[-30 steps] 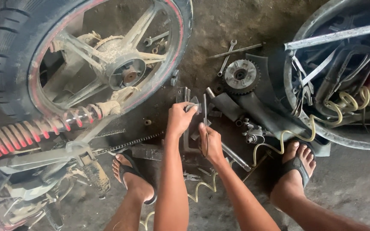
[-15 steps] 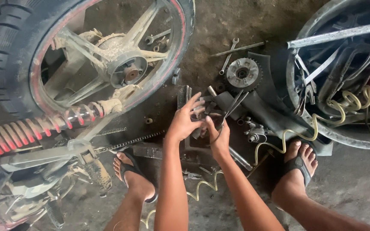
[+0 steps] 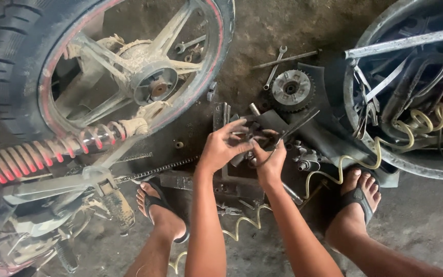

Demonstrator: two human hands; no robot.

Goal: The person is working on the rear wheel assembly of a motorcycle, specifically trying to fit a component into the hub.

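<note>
My left hand (image 3: 220, 149) pinches a small dark metal part (image 3: 248, 137) with its fingertips, low over a greasy metal block (image 3: 221, 120) on the ground. My right hand (image 3: 270, 163) sits just right of it, touching the same part. It grips dark pliers (image 3: 296, 125) whose long end points up and to the right. The two hands meet over the part, and my fingers hide its exact shape.
A motorcycle rear wheel (image 3: 149, 82) lies at upper left with a red shock spring (image 3: 42, 154) and a drive chain (image 3: 155, 169) below it. A sprocket (image 3: 290, 90) and a wrench (image 3: 275, 66) lie beyond my hands. A round basin (image 3: 385, 159) of tools stands right, with a coiled hose (image 3: 342, 164) and my sandalled feet (image 3: 357, 197) near it.
Both hands have come together over the small part. The right hand has swung the pliers up, so they now point toward the sprocket.
</note>
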